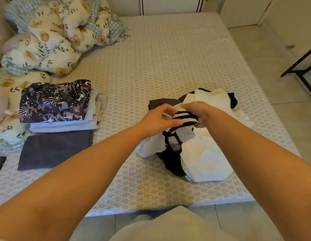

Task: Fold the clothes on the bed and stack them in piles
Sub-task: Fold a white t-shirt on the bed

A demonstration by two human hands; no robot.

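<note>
Seen from above, from a head-worn camera: a bed with a pale, lattice-patterned cover [168, 54], two bare arms reaching forward over it.

Right of centre on the bed, an unsorted heap of white and black clothes [203, 150]. Topmost in the heap, a small black-and-white striped cloth garment [183, 117], bunched up and raised a little above the rest, a black strap or edge trailing down from it into the heap. No clear long axis to the bunch; stripes running roughly left to right.

Left hand [159, 118] at the striped garment's left end, fingers curled, thumb and fingertips pinching white cloth. Right hand [197, 113] at its right end, knuckles up, fingers curled over and gripping the striped cloth. Hands close together, the garment lying directly between them, equally near to both. Both arms stretched almost straight, converging from the lower corners toward the heap.

Well apart to the left, near the bed's left edge, a stack of folded clothes topped by a dark navy printed cloth [54, 101] over pale blue and grey layers. Just in front of that stack, touching it, a flat folded dark grey garment [55, 148].

Likely next: drawing the hands apart to open the striped garment out, then carrying it leftward across the bare stretch of bed to the piles.

Beyond, at the head of the bed, a rumpled floral and checked quilt [52, 37].
</note>
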